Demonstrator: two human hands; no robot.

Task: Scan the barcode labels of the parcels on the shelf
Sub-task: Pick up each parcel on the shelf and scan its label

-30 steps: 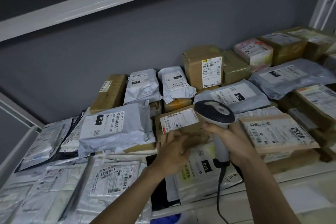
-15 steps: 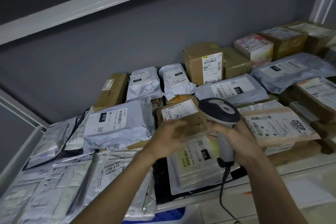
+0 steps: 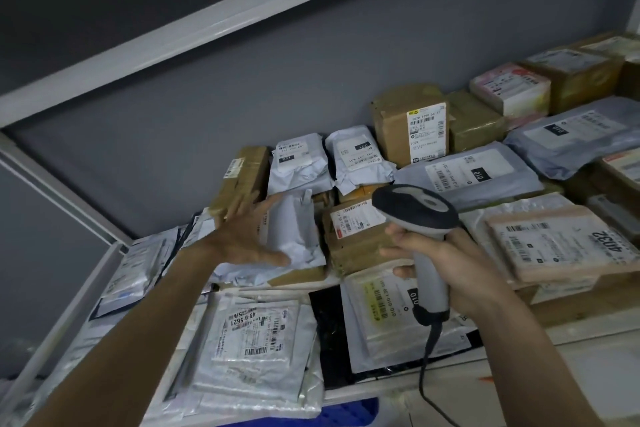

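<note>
Two hands work the shelf: nearest, the right hand has its grip curled round the scanner, while just left and beyond, the left hand, fingers spread, rests on the grey parcel, its label covered.

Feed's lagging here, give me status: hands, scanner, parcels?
Right hand grips scanner, head over brown box label. Left hand open, fingers spread over grey poly bag, covering its label. Nothing else in the way.
</note>
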